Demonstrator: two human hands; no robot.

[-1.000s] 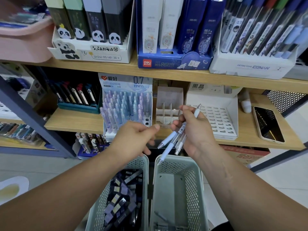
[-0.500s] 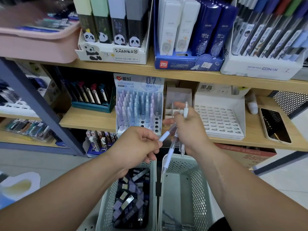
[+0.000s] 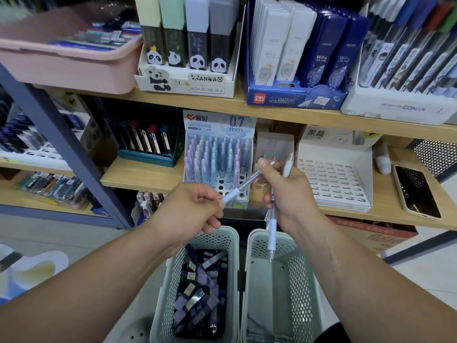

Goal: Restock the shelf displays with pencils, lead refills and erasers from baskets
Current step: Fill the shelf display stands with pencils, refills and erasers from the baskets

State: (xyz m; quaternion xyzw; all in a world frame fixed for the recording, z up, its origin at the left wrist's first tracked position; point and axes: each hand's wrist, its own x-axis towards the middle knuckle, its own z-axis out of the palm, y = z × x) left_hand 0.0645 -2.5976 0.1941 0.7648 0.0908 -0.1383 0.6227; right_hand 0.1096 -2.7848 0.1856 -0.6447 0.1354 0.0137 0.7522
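My right hand (image 3: 289, 191) grips a small bunch of pale blue mechanical pencils (image 3: 272, 231); one hangs tip down over the right basket (image 3: 306, 276). My left hand (image 3: 190, 211) pinches the grip end of one pencil (image 3: 243, 186) that slants up to the right hand's fingers. Behind both hands, on the middle shelf, stands the 0.7 mm pencil display (image 3: 217, 159), full of pencils except for a few holes in its front rows. The left basket (image 3: 170, 276) holds several dark lead refill cases.
An empty white perforated display tray (image 3: 333, 179) sits right of the pencil display, a phone (image 3: 415, 191) beyond it. The top shelf carries panda lead boxes (image 3: 188, 55), blue refill packs (image 3: 296, 58) and a pink bin (image 3: 66, 63). A blue upright post (image 3: 64, 149) stands on the left.
My left hand has taken hold of one pencil's end and is drawing it left, out of the bunch. The remaining pencils swung to hang down. The view moved closer to the shelf.
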